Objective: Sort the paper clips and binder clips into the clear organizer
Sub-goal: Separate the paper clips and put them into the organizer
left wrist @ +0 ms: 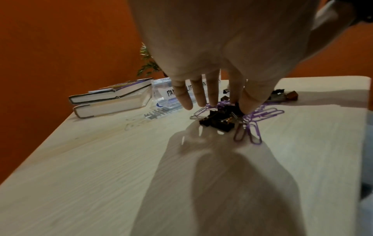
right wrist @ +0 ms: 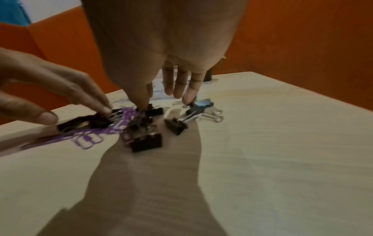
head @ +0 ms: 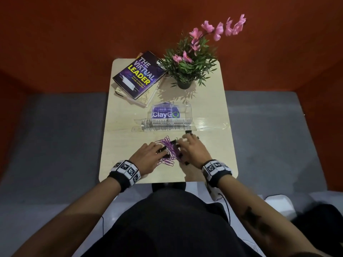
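A mixed pile of purple paper clips [head: 168,145] and black binder clips [head: 163,149] lies on the near middle of the table. My left hand [head: 159,151] reaches in from the left with straight fingers resting on a binder clip [right wrist: 88,122], its thumb apart. My right hand [head: 183,143] comes from the right, fingers spread and touching the pile; whether its thumb and forefinger pinch anything is blurred. The left wrist view shows my left hand [left wrist: 226,102] over binder clips [left wrist: 218,121] and paper clips [left wrist: 260,115]. The clear organizer [head: 183,110], labelled for paper clips and binder clips, stands behind the pile.
Two stacked books [head: 139,75] lie at the table's far left and a potted plant [head: 185,67] with pink flowers stands at the far right. A lone binder clip [head: 188,132] sits behind my right hand. The light wooden table [head: 126,138] is small, with orange walls around it.
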